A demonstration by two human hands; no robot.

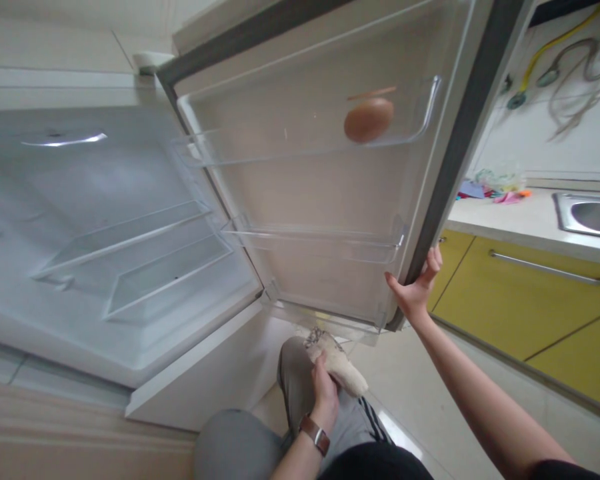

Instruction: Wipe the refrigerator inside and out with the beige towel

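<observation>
A fridge stands open in front of me, its door [325, 193] swung out to the right. My right hand [414, 288] grips the door's outer edge near the bottom. My left hand [325, 390], with a watch on the wrist, is closed on a pale cloth [337, 360] held low over my knee. One brown egg [369, 119] lies in the door's upper clear shelf [260, 143]. The lower door shelf [330, 243] holds nothing I can see. The fridge interior [95, 220] shows bare white shelves.
To the right runs a counter [510, 217] with a steel sink [590, 215] and coloured scraps, above yellow cabinet doors [530, 300] with a bar handle. Hoses hang on the tiled wall. My knees and the light floor are below.
</observation>
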